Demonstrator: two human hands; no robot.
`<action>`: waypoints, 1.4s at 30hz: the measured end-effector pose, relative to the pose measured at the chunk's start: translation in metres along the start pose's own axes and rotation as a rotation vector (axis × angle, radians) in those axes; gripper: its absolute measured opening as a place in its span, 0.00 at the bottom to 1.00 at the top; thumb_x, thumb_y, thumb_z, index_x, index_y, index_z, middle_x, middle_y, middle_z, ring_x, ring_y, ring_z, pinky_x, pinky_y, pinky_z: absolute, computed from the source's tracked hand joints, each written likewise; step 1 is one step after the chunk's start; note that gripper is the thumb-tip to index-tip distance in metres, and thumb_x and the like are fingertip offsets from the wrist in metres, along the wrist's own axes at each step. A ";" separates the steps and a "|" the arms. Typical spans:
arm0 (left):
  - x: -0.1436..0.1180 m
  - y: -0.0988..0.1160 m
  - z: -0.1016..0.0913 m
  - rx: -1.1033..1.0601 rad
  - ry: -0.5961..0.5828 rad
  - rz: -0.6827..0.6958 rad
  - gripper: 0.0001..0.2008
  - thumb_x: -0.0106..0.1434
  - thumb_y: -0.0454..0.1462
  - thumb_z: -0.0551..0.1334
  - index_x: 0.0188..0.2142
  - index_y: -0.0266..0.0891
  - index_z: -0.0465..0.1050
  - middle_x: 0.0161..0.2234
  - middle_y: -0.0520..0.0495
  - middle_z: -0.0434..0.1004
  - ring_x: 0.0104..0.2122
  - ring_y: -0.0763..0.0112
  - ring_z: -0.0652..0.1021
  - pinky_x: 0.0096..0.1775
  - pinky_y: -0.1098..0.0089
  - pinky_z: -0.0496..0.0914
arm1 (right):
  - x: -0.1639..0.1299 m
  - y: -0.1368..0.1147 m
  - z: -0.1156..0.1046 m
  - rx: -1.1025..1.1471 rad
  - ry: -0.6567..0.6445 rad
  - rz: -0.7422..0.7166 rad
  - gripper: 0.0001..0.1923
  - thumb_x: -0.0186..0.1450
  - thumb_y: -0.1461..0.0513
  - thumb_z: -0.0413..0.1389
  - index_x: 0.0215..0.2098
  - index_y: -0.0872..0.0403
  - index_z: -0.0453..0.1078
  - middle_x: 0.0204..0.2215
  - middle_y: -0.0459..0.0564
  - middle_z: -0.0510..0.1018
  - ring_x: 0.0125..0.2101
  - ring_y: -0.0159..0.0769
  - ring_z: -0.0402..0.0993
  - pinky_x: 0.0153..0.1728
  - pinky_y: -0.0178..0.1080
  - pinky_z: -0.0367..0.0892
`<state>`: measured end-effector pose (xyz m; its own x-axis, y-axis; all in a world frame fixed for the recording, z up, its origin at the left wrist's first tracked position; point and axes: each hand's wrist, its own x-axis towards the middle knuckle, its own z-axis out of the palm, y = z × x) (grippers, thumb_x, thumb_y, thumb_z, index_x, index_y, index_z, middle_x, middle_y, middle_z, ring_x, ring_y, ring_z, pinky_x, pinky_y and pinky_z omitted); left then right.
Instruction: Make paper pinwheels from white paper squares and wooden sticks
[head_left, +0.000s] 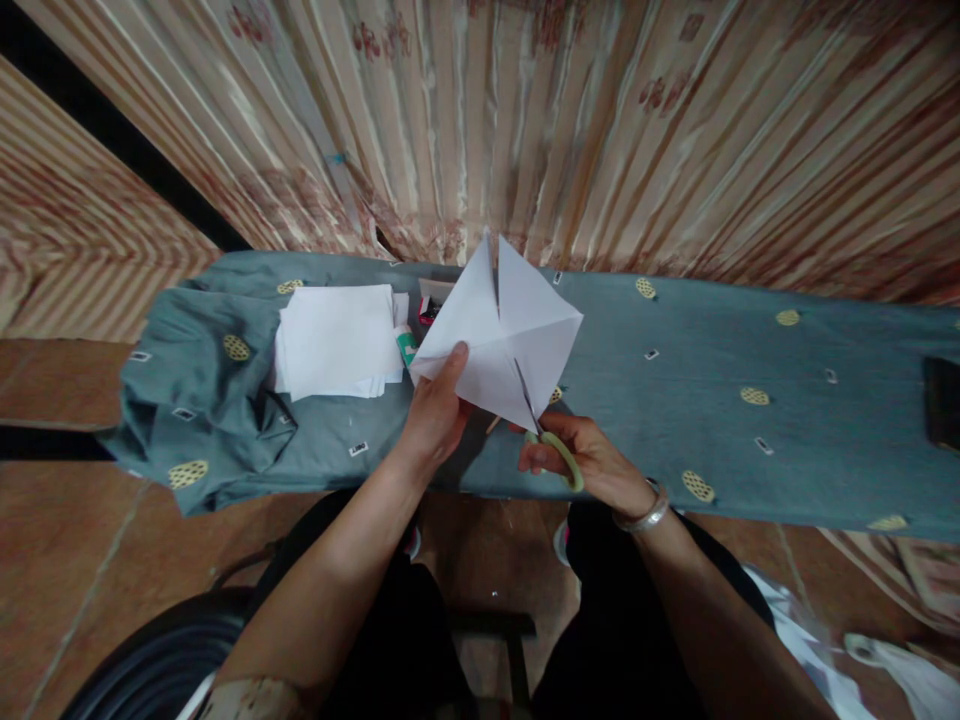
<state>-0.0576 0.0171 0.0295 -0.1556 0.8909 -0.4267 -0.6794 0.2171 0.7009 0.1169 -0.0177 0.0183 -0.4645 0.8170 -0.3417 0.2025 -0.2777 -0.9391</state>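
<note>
Bare forearms [341, 565], creased white paper [480, 350], loop-handled scissors [561, 448], rumpled cloth [675, 400]

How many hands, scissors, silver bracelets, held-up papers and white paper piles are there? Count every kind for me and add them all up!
Hands: 2, the left hand and right hand
Scissors: 1
Silver bracelet: 1
Held-up paper: 1
White paper pile: 1
Total: 6

A paper stack [337, 340] lies on the cloth [712, 345], left of the sheet [487, 350] and scissors [564, 455].
</note>
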 end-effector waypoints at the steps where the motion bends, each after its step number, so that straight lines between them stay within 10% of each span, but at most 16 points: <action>1: 0.000 0.000 0.000 0.005 0.002 0.002 0.11 0.59 0.34 0.66 0.42 0.39 0.74 0.37 0.49 0.80 0.36 0.69 0.80 0.41 0.71 0.75 | 0.000 -0.001 0.000 0.003 -0.010 0.005 0.27 0.52 0.41 0.63 0.33 0.55 0.70 0.25 0.47 0.77 0.25 0.32 0.71 0.27 0.34 0.65; 14: 0.000 0.001 -0.003 0.010 -0.038 0.014 0.13 0.60 0.35 0.65 0.45 0.38 0.72 0.34 0.50 0.80 0.35 0.70 0.80 0.42 0.70 0.75 | 0.001 -0.001 0.004 0.128 0.007 0.047 0.33 0.49 0.43 0.66 0.43 0.56 0.70 0.22 0.43 0.74 0.22 0.30 0.70 0.23 0.33 0.66; 42: 0.002 -0.003 -0.006 0.033 -0.041 0.049 0.18 0.56 0.38 0.69 0.46 0.37 0.72 0.38 0.47 0.80 0.36 0.68 0.80 0.42 0.68 0.75 | 0.004 0.000 0.007 0.123 0.064 0.053 0.26 0.48 0.44 0.67 0.32 0.54 0.70 0.19 0.42 0.73 0.19 0.29 0.68 0.21 0.33 0.64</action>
<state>-0.0605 0.0154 0.0235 -0.1582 0.9160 -0.3686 -0.6478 0.1855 0.7389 0.1091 -0.0178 0.0170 -0.3996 0.8287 -0.3920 0.1169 -0.3780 -0.9184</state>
